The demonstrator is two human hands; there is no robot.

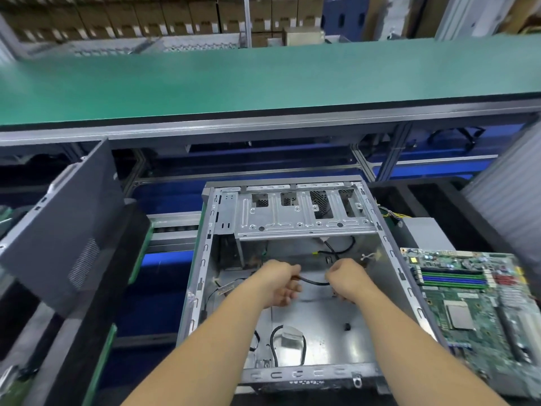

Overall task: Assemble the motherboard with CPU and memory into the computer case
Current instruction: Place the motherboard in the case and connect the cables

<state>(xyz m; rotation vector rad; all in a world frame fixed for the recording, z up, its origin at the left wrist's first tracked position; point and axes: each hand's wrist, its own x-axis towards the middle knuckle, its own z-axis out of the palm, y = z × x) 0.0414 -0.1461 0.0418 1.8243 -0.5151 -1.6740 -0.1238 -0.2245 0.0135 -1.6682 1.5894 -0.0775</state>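
The open computer case (295,276) is laid on its side under both hands, and a black cable (313,281) inside it is pinched between the left hand (279,284) and the right hand (348,278), each curled around one end. The cable's ends are hidden by the fingers. The motherboard (480,315) is seen just right of the right hand, outside the case, blurred and cut off at the edge. A grey side panel (61,227) is propped well left of the left hand.
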